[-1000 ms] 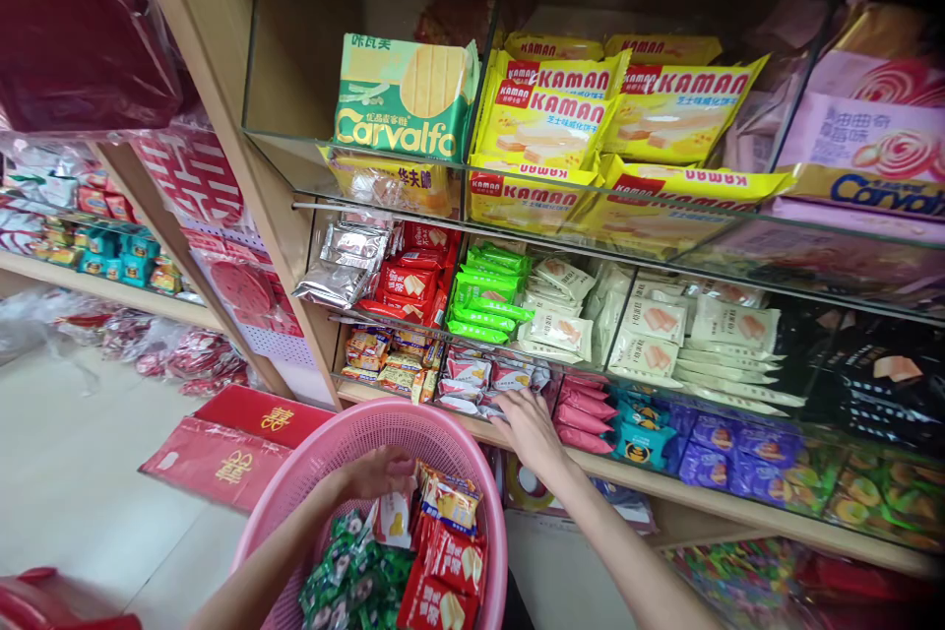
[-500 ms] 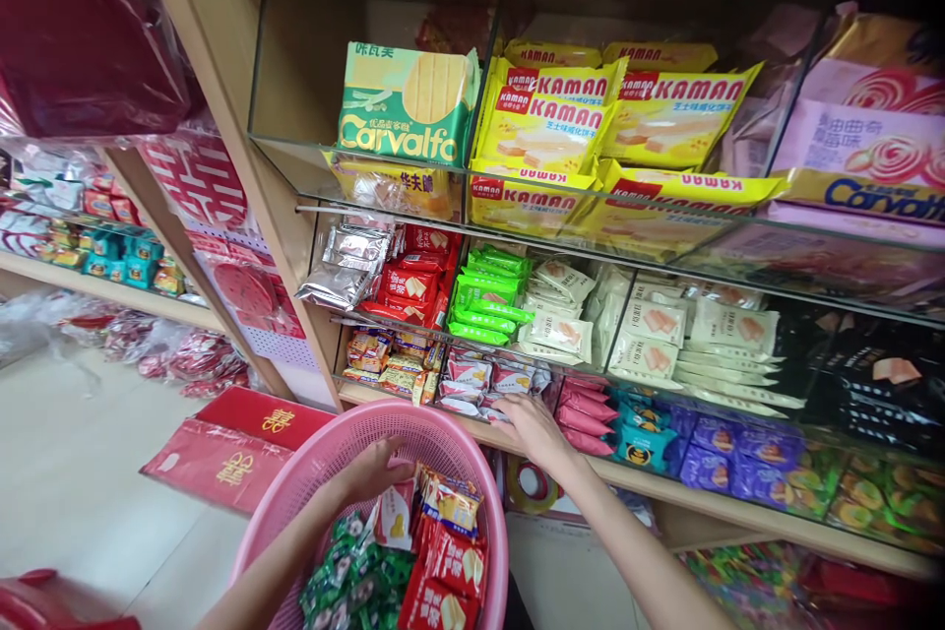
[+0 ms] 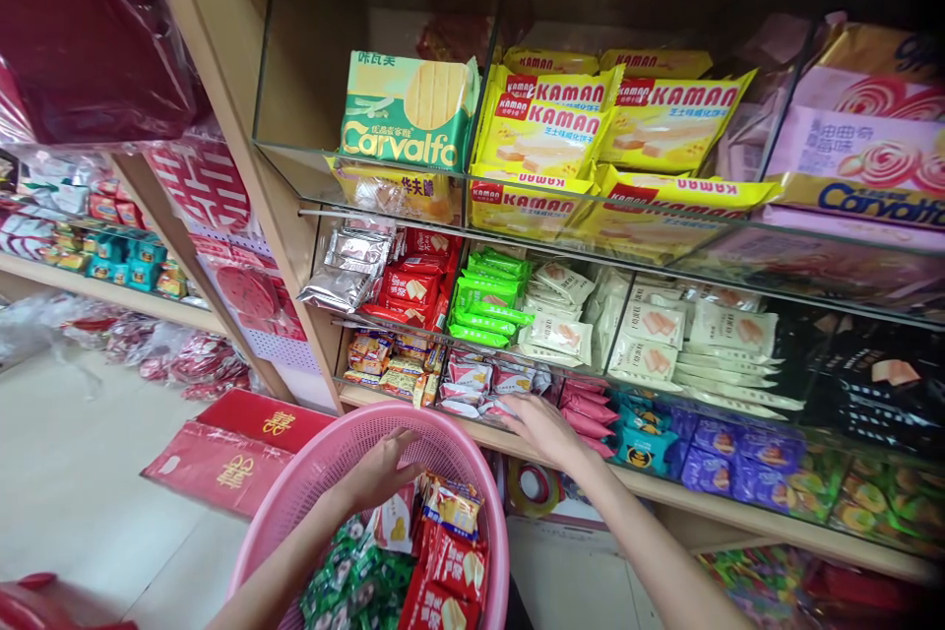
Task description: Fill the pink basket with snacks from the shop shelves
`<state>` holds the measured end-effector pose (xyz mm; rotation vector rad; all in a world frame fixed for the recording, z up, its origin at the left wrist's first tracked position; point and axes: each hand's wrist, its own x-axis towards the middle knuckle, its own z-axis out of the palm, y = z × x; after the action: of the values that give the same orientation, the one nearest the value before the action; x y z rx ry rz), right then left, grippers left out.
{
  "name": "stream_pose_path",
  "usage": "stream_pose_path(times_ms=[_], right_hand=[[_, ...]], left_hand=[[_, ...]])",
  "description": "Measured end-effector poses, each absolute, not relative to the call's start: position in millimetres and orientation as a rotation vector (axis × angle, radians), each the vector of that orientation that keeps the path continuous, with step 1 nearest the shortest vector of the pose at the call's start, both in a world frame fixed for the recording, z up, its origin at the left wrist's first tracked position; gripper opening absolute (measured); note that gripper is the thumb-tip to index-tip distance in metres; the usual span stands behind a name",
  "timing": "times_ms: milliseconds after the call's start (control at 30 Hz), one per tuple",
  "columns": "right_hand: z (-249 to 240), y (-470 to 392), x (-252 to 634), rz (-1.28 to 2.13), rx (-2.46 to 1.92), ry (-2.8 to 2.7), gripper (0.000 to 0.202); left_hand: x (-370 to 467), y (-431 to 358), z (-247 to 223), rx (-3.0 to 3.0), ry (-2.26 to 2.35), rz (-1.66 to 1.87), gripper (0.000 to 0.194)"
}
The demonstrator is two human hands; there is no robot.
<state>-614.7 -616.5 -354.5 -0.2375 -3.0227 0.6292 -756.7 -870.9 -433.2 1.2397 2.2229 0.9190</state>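
One wooden shelf unit (image 3: 225, 69) full of snacks stands behind a pink basket (image 3: 497, 536). Above the basket, the left hand (image 3: 380, 471) has loosely parted fingers, apparently holding nothing; the right hand (image 3: 542, 425) reaches to a low compartment, fingers half curled at the white-and-red packets (image 3: 469, 374), but whether they grip one I cannot tell. A light pinch at the sealed edges should spare the contents and leave neighbouring packets tidy.
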Motion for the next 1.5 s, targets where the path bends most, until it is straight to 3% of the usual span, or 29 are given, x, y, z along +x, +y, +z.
stream_pose_path(times_ms=[167,400,533,633,800,933,1067,1300,1500], right_hand=[[-324.2,-614.3,-606.0,0.821,-0.232,-2.910,0.027],[-311.0,-639.2,-595.7,2.056,-0.002,-2.598,0.034],[-323.8,-654.0,-596.0,2.214,0.052,-2.626,0.044],[-330.0,-653.1,-603.0,1.967,0.025,-2.761,0.035],[-340.3,-641.5,-624.9,0.900,-0.202,-2.821,0.025],[-351.9,-642.6,-644.8,0.582,-0.243,-2.776,0.046],[-363.5,-647.6,-661.7,0.374,-0.257,-2.794,0.067],[-373.2,-649.3,-666.7,0.195,-0.297,-2.804,0.064],[-371.9,-646.7,-666.4,0.202,-0.275,-2.820,0.035]], left_hand=[[-737.9,-859.7,-397.5,1.188,2.179,1.030,0.042],[-685.8,-838.1,-340.0,0.576,1.402,1.521,0.046],[-666.5,-838.3,-340.7,0.519,1.197,1.523,0.044],[-660.8,-843.0,-349.1,0.445,1.172,1.549,0.037],[-655.2,-852.5,-359.8,0.323,1.161,1.586,0.030],[-651.4,-856.9,-361.5,0.306,1.161,1.587,0.034],[-651.1,-858.7,-359.5,0.297,1.158,1.598,0.036],[-652.3,-860.4,-360.4,0.277,1.179,1.595,0.036],[-653.2,-859.9,-366.6,0.278,1.157,1.617,0.033]])
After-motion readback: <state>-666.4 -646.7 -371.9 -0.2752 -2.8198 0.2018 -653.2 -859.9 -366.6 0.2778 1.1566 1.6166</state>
